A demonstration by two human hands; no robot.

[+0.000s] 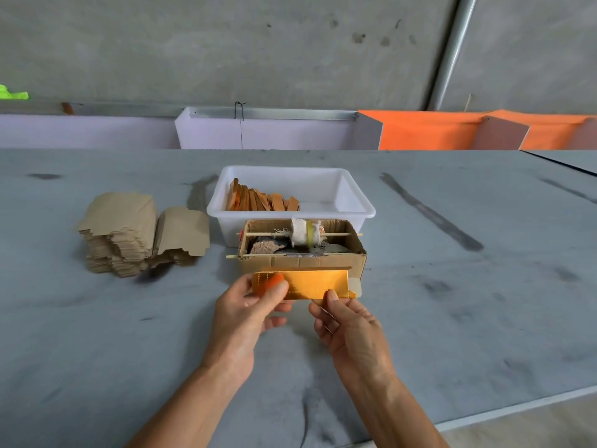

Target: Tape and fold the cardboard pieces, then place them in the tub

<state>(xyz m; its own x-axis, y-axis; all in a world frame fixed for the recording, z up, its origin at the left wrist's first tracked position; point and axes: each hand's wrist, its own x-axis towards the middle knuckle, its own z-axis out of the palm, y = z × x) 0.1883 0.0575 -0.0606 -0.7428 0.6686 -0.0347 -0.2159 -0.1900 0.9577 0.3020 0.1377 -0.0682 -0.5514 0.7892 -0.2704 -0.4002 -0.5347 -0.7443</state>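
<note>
- Gold-faced cardboard piece [307, 284]: one, flat and long, held level above the bench [452, 302] just in front of the open carton; its shiny gold side faced the camera, with dashed fold lines visible along the lower edge and a small plain tab at its right end.
- Left hand [248, 313]: gripped the left end of the piece, thumb laid over the gold face, the other fingers curled behind it.
- Right hand [342, 321]: pinched the lower edge of the piece toward its right end, thumb tip on the front, fingers folded under.
- White plastic tub [355, 202]: stood on the bench beyond the carton and touching or nearly touching it; it held a row of folded gold-brown pieces [261, 200] leaning on edge in its left part.
- Open corrugated carton [355, 257]: between the tub and the hands; two thin wooden sticks ran across its top, the rear one carrying a pale roll [305, 232] with a yellow band; dark scraps lay inside, not identifiable.
- Stack of flat brown die-cut blanks [119, 234]: on the bench left of the tub, with a second, smaller lot [184, 232] leaning against its right side.
- Bench surface: grey, marked with dark smudges.
</note>
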